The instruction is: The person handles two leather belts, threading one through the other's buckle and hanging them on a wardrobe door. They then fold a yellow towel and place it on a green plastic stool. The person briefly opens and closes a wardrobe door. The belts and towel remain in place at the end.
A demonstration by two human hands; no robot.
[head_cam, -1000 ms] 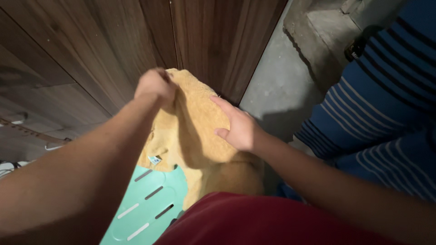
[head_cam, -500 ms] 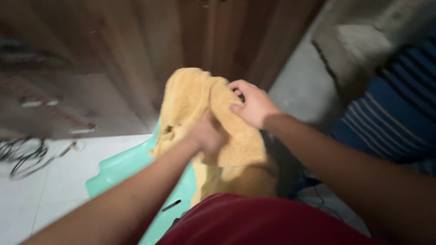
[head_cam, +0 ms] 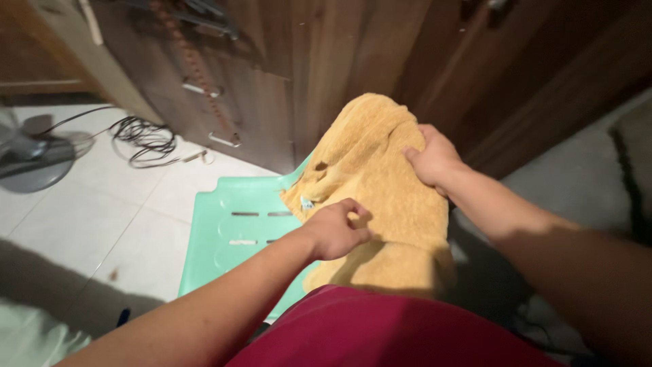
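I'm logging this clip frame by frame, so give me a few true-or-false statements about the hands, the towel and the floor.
1. Both hands touch the yellow towel. True.
2. The towel lies over a red chair. False: the plastic chair is mint green.
3. The right hand rests on the towel's upper right side. True.
4. The left hand holds a black cable. False: the coiled cable lies on the floor tiles, apart from it.
5. A fan base stands at far left. True.

Single view, head-worn camera. Looks steeply down and forward along both forearms, close range. Left hand (head_cam: 336, 231) and right hand (head_cam: 435, 160) sit mid-frame over a green plastic chair (head_cam: 231, 234). Dark wooden cabinet front (head_cam: 292, 75) fills the top edge; white tiled floor (head_cam: 102, 211) at left.
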